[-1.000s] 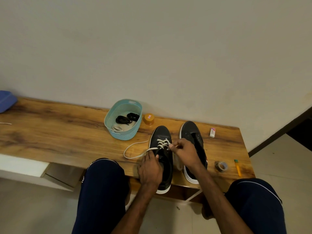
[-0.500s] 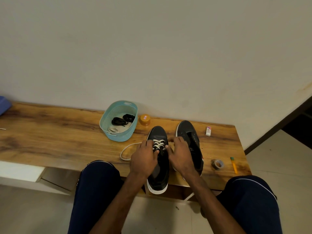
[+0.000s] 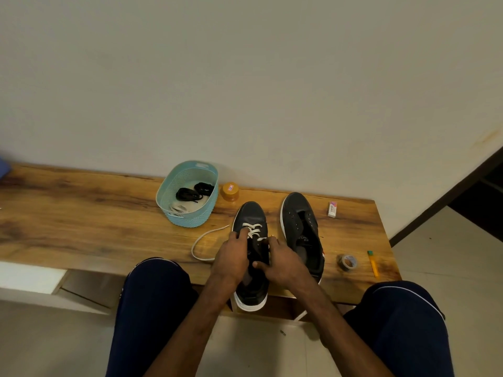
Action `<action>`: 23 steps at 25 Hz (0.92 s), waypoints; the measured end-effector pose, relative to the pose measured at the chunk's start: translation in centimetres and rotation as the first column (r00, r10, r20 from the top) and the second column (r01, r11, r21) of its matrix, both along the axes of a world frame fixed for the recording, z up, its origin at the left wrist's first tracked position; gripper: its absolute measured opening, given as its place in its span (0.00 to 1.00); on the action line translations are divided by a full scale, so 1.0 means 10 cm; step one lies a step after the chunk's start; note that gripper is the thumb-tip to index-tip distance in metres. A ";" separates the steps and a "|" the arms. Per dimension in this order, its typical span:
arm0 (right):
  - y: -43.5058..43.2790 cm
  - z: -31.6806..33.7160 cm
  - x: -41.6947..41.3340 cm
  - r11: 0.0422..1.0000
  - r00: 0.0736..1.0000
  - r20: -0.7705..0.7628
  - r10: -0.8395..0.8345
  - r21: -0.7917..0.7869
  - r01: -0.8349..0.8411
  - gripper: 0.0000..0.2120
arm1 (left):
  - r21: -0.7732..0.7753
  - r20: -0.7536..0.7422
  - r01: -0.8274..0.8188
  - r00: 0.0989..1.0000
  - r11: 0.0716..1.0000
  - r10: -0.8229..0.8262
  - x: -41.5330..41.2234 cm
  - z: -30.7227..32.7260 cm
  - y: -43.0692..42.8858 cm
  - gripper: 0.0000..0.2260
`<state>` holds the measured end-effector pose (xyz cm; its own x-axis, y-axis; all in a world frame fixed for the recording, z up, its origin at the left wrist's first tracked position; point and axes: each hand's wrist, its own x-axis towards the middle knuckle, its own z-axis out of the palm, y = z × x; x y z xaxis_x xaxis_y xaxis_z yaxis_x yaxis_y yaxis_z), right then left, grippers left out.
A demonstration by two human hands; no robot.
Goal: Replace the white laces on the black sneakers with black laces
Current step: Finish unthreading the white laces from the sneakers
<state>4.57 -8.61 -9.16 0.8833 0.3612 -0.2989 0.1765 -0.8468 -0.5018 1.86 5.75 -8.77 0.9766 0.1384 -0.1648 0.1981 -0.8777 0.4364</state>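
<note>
Two black sneakers stand side by side on the wooden table [image 3: 81,213], toes pointing to twelve o'clock, toward the wall. The laced sneaker [image 3: 251,213] sits in front of the person, its heel overhanging the table's near edge. The unlaced sneaker [image 3: 299,221] stands just beside it at three o'clock, eyelets bare and tongue open.

The white lace [image 3: 251,230] crosses only the eyelets nearest the toe. A loose length of it runs off at nine o'clock and loops on the table.

The left hand [image 3: 234,257] curls over the laced sneaker's left side, its fingertips pinching the white lace at the crossings. The right hand [image 3: 281,261] grips the same sneaker from the right, thumb lying across the tongue and fingers curled round the eyelet edge. Whether those fingertips also hold a strand of lace, I cannot tell.

At ten o'clock from the laced sneaker stands a teal basket [image 3: 190,221]. In it lie the black laces [image 3: 190,194], bundled, and a pale bundle beside them. An orange jar [image 3: 230,191] stands just beside the basket at three o'clock.

At two o'clock from the unlaced sneaker lies a small eraser [image 3: 332,209]. At four o'clock from it are a tape roll [image 3: 347,262] and, further right, a yellow marker [image 3: 373,263].
</note>
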 end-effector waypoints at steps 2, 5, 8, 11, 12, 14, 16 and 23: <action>0.02 -0.01 -0.03 1.000 1.000 -0.022 0.002 -0.008 -0.003 0.28 | 0.015 0.013 -0.030 0.999 0.999 0.030 -0.01 -0.02 0.01 0.27; 0.03 0.01 -0.06 1.000 0.999 -0.052 0.012 -0.008 -0.012 0.26 | 0.016 0.034 -0.050 0.998 0.999 0.050 -0.02 -0.05 0.01 0.26; 0.03 0.06 -0.08 0.999 0.998 -0.045 0.034 -0.026 -0.035 0.22 | 0.106 0.091 -0.030 0.996 0.994 0.020 0.01 -0.10 -0.03 0.20; 0.02 0.12 -0.11 0.996 0.998 -0.032 0.059 -0.059 -0.060 0.21 | 0.104 0.122 -0.078 0.990 0.992 0.066 0.05 -0.10 -0.06 0.15; 0.02 0.13 -0.12 0.996 0.998 -0.034 0.060 -0.060 -0.062 0.21 | 0.077 0.142 -0.112 0.985 0.991 0.100 0.06 -0.11 -0.06 0.13; 0.03 0.13 -0.13 0.998 0.998 -0.045 0.047 -0.043 -0.049 0.20 | -0.057 0.195 -0.199 0.959 0.978 0.207 0.06 -0.11 -0.05 0.07; 0.04 0.13 -0.12 0.999 0.998 -0.060 0.020 -0.024 -0.021 0.20 | -0.267 0.122 -0.338 0.917 0.903 0.379 0.06 -0.12 0.00 0.03; 0.05 0.12 -0.13 1.000 0.996 -0.086 -0.013 -0.010 0.012 0.21 | -0.547 -0.004 -0.352 0.909 0.759 0.418 -0.01 -0.15 0.19 0.12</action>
<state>3.28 -8.11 -7.95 0.8586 0.3467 -0.3777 0.1221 -0.8537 -0.5063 1.75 7.66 -10.24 0.8758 0.4308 -0.2176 0.3901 -0.3662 0.8449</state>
